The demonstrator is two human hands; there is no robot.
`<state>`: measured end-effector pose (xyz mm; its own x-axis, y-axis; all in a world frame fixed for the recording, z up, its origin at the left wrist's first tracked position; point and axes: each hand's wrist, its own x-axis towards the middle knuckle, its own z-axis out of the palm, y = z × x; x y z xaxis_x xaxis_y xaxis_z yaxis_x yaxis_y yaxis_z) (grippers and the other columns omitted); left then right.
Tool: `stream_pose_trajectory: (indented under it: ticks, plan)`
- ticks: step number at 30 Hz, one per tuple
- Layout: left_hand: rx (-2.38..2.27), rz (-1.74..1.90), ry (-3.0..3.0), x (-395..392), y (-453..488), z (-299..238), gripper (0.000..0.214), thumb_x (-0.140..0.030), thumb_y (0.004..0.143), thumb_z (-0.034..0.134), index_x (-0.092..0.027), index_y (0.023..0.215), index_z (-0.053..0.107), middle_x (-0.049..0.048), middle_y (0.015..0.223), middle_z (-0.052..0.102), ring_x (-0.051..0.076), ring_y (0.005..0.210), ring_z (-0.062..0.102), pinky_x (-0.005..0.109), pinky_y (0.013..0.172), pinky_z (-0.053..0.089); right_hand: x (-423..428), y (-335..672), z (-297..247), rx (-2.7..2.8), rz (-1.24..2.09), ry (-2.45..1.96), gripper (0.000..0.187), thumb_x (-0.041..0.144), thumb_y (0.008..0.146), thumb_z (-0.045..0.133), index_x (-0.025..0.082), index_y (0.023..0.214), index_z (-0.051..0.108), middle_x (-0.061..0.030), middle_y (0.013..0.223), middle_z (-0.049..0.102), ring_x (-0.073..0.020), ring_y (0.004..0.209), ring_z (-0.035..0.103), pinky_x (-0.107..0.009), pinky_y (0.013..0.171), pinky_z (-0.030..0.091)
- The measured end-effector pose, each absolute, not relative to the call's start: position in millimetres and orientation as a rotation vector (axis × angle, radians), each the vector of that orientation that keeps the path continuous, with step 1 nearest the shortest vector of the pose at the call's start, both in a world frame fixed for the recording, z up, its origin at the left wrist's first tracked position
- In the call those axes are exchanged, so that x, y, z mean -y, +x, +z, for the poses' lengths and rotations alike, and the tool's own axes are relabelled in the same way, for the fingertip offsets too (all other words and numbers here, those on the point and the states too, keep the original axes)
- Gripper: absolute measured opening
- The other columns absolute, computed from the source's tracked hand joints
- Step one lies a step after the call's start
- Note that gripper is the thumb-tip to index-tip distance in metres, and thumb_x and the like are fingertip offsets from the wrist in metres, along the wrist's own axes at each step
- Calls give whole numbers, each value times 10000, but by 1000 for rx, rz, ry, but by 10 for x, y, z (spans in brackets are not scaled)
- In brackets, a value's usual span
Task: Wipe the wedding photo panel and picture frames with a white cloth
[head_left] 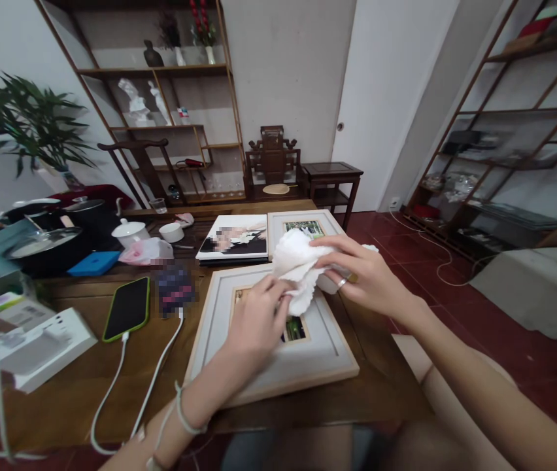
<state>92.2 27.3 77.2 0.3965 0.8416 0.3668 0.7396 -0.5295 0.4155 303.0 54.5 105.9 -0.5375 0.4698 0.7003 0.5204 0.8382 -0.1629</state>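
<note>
A crumpled white paper towel (298,261) is gripped between both hands above a light wooden picture frame (308,379). My left hand (259,317) is closed on its lower left part, fingers bent. From the right, my right hand (357,268) pinches the other side with fingers curled; a ring is on one finger. Flat on the table, the frame shows a pale mat and a small picture partly hidden by the hands and paper. Behind it lies a second picture frame (330,222) with a green picture, beside a photo book (234,237).
On the wooden table (161,392) at left lie a phone (127,309) with a green case, charging cables and a white power strip (48,347). Farther back are a lidded pot (48,242), a white teapot (129,232) and a small white cup (171,231). Shelves line the walls.
</note>
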Motion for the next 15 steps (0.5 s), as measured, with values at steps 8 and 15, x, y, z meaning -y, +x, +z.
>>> stream_pose_trajectory:
  ticks: [8, 15]
  plan:
    - [-1092, 1055, 2316, -549, 668, 938, 179, -246, 875, 513, -170, 850, 673, 72, 989, 616, 187, 920, 598, 323, 812, 487, -605, 3122, 1030, 2164, -148, -762, 168, 93, 846, 505, 219, 911, 594, -103, 1200, 553, -252, 1126, 514, -449, 897, 455]
    - [-787, 1098, 2660, -602, 706, 937, 211, -125, 888, 470, -186, 978, 651, 97, 1114, 585, 188, 1064, 549, 343, 909, 436, -523, 3023, 1058, 2198, -70, -770, 195, 91, 833, 511, 211, 956, 601, -105, 1199, 554, -245, 1112, 527, -437, 911, 448]
